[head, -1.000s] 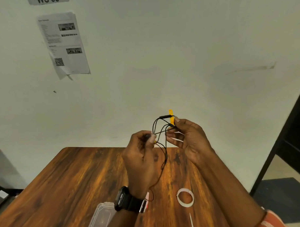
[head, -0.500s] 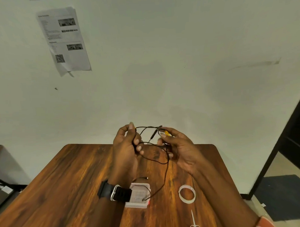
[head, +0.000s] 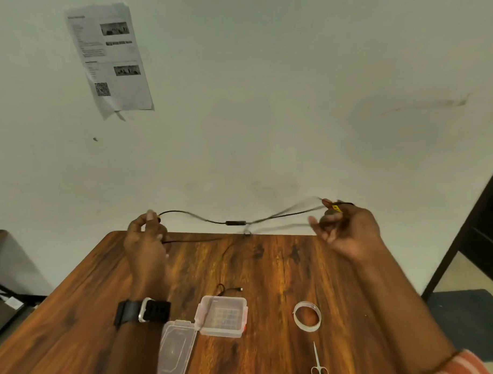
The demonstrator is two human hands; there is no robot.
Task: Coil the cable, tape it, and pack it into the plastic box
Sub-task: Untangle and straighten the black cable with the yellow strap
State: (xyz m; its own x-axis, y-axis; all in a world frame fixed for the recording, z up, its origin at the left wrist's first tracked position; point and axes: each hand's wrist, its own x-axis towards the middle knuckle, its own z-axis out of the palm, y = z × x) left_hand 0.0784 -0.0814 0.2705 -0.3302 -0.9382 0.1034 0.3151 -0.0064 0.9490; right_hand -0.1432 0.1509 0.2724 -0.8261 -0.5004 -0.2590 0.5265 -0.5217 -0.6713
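Stretching one black cable (head: pixel 235 222) between two raised hands above the far edge of the wooden counter (head: pixel 76 318), a person pinches one end in the left hand (head: pixel 146 240) and a yellow-tagged end in the right hand (head: pixel 344 228), each grip closed on the cable. The strands near the right hand are blurred and seem to cross at the middle, so a tangle or knot looks likely if the pull tightens; a loose tail trailing toward the counter could snag. On the counter: one open plastic box (head: pixel 223 316) with its hinged lid (head: pixel 177 351) laid flat, one tape roll (head: pixel 307 315), one pair of scissors (head: pixel 318 363).
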